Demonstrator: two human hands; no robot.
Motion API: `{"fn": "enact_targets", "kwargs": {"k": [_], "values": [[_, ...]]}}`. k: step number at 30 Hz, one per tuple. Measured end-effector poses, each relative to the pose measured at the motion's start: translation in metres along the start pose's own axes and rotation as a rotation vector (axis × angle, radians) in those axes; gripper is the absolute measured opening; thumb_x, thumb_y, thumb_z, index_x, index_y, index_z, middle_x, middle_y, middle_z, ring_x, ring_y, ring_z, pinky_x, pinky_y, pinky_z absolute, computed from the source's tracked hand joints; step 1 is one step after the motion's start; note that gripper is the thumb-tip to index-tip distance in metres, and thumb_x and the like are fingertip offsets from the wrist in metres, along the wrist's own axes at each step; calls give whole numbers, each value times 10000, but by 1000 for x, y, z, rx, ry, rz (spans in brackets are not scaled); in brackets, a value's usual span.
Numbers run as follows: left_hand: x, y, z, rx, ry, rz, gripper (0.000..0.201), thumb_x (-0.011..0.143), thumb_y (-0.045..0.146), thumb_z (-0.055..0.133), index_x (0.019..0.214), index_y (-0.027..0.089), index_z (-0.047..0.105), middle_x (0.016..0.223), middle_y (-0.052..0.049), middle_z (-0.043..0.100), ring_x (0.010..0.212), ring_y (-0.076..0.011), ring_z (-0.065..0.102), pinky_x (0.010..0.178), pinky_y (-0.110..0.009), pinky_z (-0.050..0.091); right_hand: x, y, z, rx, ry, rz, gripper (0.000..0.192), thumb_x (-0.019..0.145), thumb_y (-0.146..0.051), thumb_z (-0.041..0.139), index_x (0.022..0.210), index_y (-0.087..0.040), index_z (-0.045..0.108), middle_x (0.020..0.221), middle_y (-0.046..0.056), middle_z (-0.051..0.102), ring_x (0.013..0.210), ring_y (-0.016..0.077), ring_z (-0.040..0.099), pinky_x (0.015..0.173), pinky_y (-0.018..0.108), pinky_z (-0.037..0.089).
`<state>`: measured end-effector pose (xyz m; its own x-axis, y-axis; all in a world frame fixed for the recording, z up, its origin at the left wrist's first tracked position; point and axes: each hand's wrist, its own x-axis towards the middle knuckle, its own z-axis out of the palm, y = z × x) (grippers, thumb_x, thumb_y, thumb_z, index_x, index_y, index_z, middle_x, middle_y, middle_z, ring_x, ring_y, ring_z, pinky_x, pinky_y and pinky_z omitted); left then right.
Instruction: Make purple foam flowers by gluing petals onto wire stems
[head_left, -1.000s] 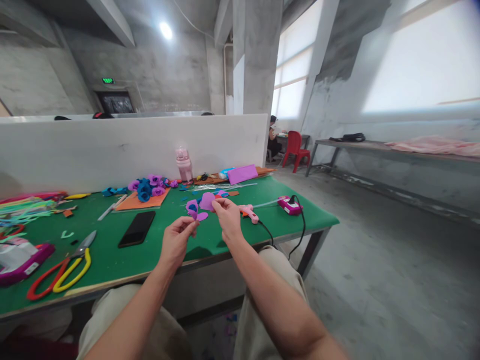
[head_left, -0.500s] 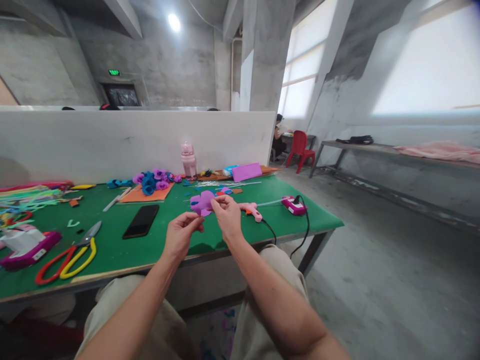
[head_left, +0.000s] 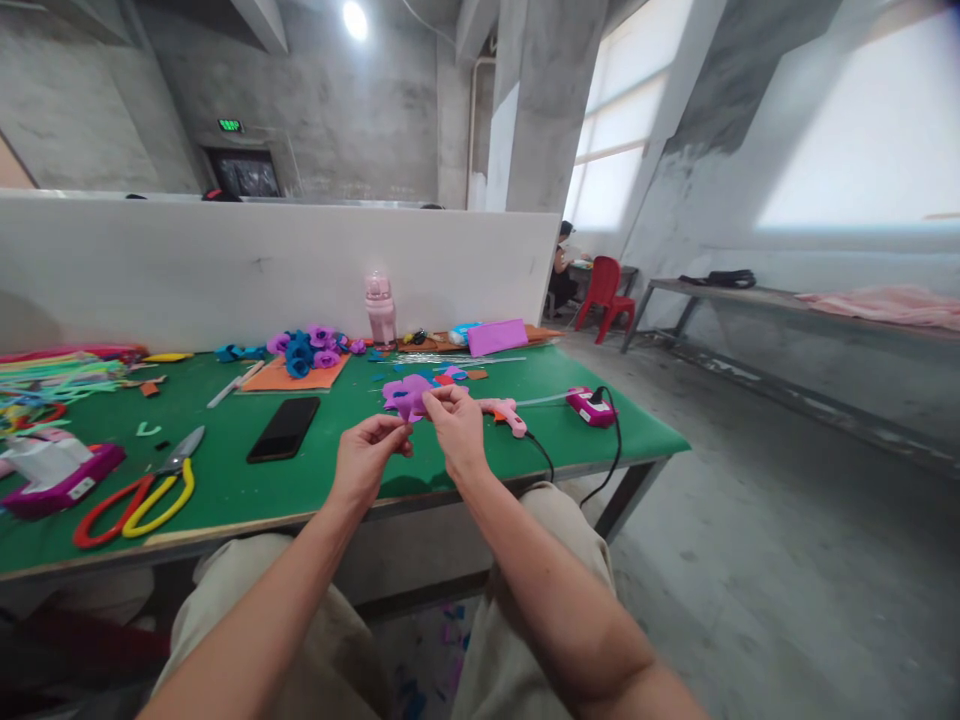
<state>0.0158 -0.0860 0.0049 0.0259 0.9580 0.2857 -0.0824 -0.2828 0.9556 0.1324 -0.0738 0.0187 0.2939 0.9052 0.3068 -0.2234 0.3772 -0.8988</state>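
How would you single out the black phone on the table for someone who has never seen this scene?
Start at the green table in front of the white partition. Left of the person's left hand and below the orange sheet with purple and blue flowers, the phone lies flat. It is the only plain black slab among brightly coloured craft pieces.

Green table (head_left: 225, 490) carries scissors (head_left: 142, 495), phone (head_left: 284, 429), glue gun (head_left: 504, 411), seemingly foam flowers (head_left: 307, 350).

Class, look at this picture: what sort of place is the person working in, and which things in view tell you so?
Probably a craft workshop in a bare concrete hall. Both hands, left hand and right hand, pinch a purple foam flower over a green worktable; a pink glue gun, scissors and finished foam flowers lie on it.
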Motion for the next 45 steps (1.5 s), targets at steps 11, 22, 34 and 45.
{"fn": "enact_targets", "kwargs": {"k": [11, 22, 34, 45], "values": [[-1, 3, 1, 8, 28, 6, 220, 619, 314, 707, 704, 126, 630, 526, 10, 600, 478, -111, 557, 509, -237, 471, -4, -3, 1, 26, 13, 23, 163, 660, -302, 620, 691, -155, 556, 595, -25, 582, 550, 97, 533, 553, 213, 414], [0, -1, 0, -16, 26, 23, 189, 630, 295, 702, 693, 129, 637, 512, 16, 606, 467, -102, 559, 504, -218, 458, -5, 0, 1, 27, 13, -1, 153, 675, -289, 615, 700, -150, 557, 605, -26, 589, 565, 99, 543, 575, 218, 414], [1, -3, 0, 9, 41, 18, 215, 620, 315, 705, 698, 126, 636, 516, 12, 602, 462, -110, 568, 495, -225, 465, -8, -3, 2, 82, 2, 40, 162, 665, -290, 620, 699, -154, 540, 594, -33, 594, 564, 97, 550, 586, 221, 419], [1, -2, 1, 6, 37, 0, 195, 623, 296, 706, 690, 129, 633, 508, 17, 602, 457, -107, 569, 492, -217, 460, -7, -2, 1, 40, 0, 39, 144, 670, -286, 612, 695, -163, 540, 575, -40, 584, 550, 99, 547, 578, 221, 415]]}}
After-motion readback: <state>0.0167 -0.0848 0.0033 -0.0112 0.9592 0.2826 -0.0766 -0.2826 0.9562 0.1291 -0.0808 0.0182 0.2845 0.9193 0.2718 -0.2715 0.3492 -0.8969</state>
